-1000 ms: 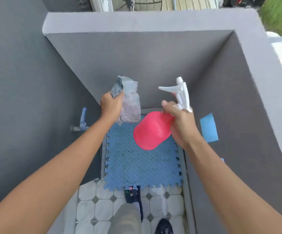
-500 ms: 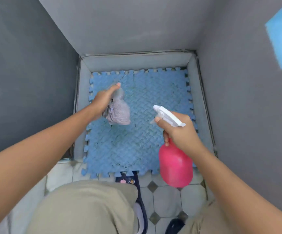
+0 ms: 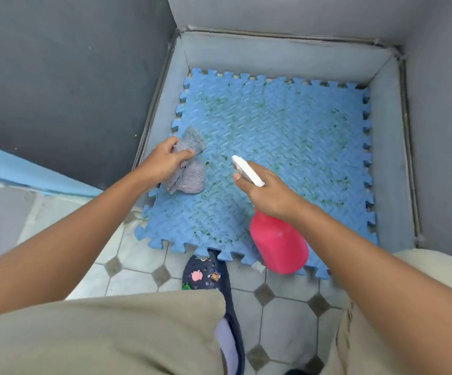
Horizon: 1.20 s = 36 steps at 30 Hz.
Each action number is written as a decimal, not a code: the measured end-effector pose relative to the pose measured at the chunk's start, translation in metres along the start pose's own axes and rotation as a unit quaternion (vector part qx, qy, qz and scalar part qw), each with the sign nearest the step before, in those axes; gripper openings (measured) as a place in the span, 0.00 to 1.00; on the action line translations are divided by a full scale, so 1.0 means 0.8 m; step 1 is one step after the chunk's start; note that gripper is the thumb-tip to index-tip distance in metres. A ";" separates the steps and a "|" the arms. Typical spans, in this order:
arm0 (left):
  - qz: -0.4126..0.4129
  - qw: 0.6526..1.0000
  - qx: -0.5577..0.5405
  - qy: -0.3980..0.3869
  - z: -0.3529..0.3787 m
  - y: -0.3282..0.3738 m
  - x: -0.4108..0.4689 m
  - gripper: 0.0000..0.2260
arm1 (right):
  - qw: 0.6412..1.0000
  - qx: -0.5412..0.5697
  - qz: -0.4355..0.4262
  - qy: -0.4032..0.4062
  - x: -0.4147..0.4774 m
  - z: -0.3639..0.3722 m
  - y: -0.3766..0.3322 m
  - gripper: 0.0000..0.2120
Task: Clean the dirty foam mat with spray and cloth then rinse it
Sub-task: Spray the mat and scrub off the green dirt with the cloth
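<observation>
A blue foam mat (image 3: 287,136) with jigsaw edges lies on the floor of a walled grey corner, flecked with green dirt. My left hand (image 3: 165,158) grips a crumpled grey cloth (image 3: 191,175) over the mat's left edge. My right hand (image 3: 268,190) holds a pink spray bottle (image 3: 280,244) by its white trigger head (image 3: 246,170). The nozzle points out over the mat's middle, and the bottle hangs above the mat's near edge.
Grey walls (image 3: 314,17) and a low raised grey kerb (image 3: 278,55) enclose the mat on three sides. White tiles with grey diamonds (image 3: 138,255) cover the floor near me. My dark clog (image 3: 205,274) touches the mat's near edge. A blue ledge (image 3: 30,171) runs at the left.
The view has closed in on the mat as I crouched lower. Both hands came down closer to the mat, still holding cloth and bottle.
</observation>
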<state>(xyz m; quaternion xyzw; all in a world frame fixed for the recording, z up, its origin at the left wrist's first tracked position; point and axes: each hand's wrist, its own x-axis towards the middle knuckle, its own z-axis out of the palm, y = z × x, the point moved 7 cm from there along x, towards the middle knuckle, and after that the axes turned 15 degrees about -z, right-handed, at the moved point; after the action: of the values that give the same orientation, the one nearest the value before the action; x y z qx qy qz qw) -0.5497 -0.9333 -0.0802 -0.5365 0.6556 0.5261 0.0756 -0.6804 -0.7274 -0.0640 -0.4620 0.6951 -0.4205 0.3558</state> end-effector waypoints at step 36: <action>0.063 0.952 0.162 0.253 -0.021 -0.101 -0.040 0.17 | 0.962 -0.048 0.153 -0.223 -0.053 0.073 0.053 0.34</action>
<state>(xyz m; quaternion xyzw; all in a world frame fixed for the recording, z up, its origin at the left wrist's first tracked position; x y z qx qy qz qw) -0.4654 -0.9163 -0.1008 -0.5902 0.7620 0.2635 -0.0403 -0.6301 -0.6933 -0.1211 -0.4484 0.6799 -0.2138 0.5394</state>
